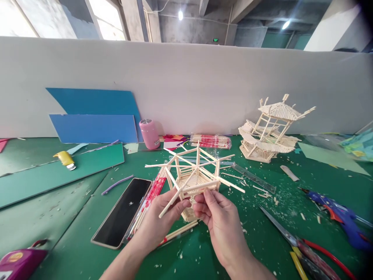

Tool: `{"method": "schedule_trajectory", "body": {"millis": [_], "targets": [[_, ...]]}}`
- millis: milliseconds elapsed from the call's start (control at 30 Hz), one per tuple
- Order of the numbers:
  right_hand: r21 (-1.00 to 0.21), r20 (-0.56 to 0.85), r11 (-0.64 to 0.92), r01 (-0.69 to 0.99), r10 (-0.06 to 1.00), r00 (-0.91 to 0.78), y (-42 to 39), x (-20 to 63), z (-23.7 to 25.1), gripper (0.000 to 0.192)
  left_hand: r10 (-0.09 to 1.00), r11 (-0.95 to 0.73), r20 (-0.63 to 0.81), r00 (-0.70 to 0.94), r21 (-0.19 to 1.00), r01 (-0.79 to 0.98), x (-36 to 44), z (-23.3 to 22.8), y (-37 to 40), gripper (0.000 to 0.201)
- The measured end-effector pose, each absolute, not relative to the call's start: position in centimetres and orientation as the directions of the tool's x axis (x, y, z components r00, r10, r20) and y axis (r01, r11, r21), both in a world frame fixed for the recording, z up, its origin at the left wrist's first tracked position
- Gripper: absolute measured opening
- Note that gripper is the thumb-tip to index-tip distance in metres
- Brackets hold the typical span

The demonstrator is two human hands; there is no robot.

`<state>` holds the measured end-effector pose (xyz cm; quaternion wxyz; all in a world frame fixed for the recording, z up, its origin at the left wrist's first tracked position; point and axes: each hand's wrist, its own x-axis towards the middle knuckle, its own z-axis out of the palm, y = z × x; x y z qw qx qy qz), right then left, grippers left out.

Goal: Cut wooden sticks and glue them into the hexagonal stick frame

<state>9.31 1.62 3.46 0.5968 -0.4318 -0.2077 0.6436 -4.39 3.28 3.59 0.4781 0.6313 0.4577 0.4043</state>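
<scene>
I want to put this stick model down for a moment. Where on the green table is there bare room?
Barest: the green mat left of the black phone, in front of the yellow knife. A smaller patch lies near the front edge between the forearms. It is crowded right of the right hand: metal scissors, blue glue gun, clear ruler, wood chips.

The stick model (pixel 194 177) was pale wood, the table (pixel 72 241) green, the cup (pixel 149 133) pink, the boards (pixel 93 116) blue, the glue gun (pixel 339 214) blue with red.

Green-covered table (pixel 72 241), grey partition wall (pixel 204 85), bright windows (pixel 107 19), concrete ceiling, ceiling lamp (pixel 180 14)
</scene>
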Motion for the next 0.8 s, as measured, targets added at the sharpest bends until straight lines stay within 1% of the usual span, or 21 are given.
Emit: {"method": "schedule_trajectory", "body": {"millis": [100, 200, 467, 633, 700, 800], "targets": [[-0.775, -0.320, -0.208, -0.597, 0.943, 0.088, 1.5, 9.5, 3.0, 0.020, 0.964, -0.123, 0.074, 0.256, 0.976, 0.181, -4.2, 3.4, 3.2, 0.011], [-0.756, -0.341, -0.239, -0.609, 0.938, 0.055, 1.5, 9.5, 2.6, 0.019, 0.965, -0.107, 0.058, 0.255, 0.978, 0.182, -4.1, 3.2, 3.2, 0.010], [-0.727, -0.361, -0.276, -0.628, 0.933, 0.009, 1.3, 9.3, 1.4, 0.019, 0.969, -0.083, 0.025, 0.246, 0.970, 0.230, -4.3, 2.3, 2.9, 0.013], [-0.723, -0.371, -0.289, -0.627, 0.929, -0.001, 1.1, 9.5, 1.1, 0.019, 0.968, -0.074, 0.023, 0.248, 0.977, 0.198, -4.2, 2.1, 2.9, 0.012], [-0.722, -0.381, -0.297, -0.626, 0.924, 0.001, 1.1, 9.5, 1.1, 0.020, 0.974, -0.037, 0.003, 0.226, 0.989, 0.146, -4.2, 1.7, 2.7, 0.023], [-0.729, -0.383, -0.305, -0.612, 0.924, -0.004, 1.0, 9.6, 1.3, 0.022, 0.994, 0.053, -0.063, 0.092, 0.992, 0.112, -4.4, 0.8, 2.0, 0.044]]}}
